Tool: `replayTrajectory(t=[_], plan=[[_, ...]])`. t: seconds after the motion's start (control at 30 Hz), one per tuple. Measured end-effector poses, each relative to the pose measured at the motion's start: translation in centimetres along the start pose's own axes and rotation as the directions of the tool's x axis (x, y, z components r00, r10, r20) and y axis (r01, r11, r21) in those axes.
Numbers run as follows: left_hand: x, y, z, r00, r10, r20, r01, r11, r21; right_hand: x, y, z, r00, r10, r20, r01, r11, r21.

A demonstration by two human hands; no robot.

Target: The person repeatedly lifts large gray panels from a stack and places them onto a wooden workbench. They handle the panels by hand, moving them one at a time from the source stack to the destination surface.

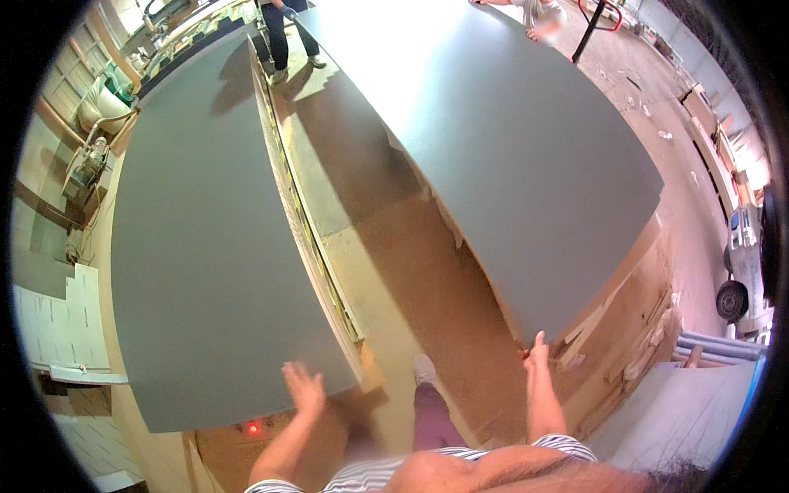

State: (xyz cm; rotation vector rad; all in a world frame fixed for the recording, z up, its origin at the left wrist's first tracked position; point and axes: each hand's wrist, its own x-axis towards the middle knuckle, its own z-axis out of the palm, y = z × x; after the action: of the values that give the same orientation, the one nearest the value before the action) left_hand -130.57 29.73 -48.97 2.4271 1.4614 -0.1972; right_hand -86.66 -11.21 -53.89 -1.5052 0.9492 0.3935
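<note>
Left hand spread flat on near edge of left grey board, right hand pinching corner of right grey board; recommend even grip, level lift w/ far-end co-worker.

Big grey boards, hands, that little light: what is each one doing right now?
Left grey panel: lying flat, near end under the left hand.
Right grey panel: tilted, near corner at the right hand.
Left hand: open, fingers spread.
Right hand: on the panel corner; grip unclear.
Red light: lit.
</note>
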Motion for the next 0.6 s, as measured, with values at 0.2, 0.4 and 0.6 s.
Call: replayTrajectory(t=[0.2, 0.4, 0.6], plan=[[-5.1, 17.0, 7.2, 0.846, 0.397, 0.355, 0.092, 0.548, -0.831, -6.6, 7.2, 2.2, 0.964, 0.168, 0.204, -0.181, 0.982, 0.048], [-4.8, 25.7, 7.6, 0.694, 0.198, 0.692, 0.582, 0.411, -0.702, -14.3, 13.3, 3.3, 0.844, 0.312, 0.436, -0.408, 0.901, 0.146], [-8.1, 24.8, 1.3, 0.617, 0.100, 0.781, 0.744, 0.249, -0.620, -27.1, 10.2, 2.0, 0.626, 0.344, 0.700, -0.522, 0.852, 0.048]])
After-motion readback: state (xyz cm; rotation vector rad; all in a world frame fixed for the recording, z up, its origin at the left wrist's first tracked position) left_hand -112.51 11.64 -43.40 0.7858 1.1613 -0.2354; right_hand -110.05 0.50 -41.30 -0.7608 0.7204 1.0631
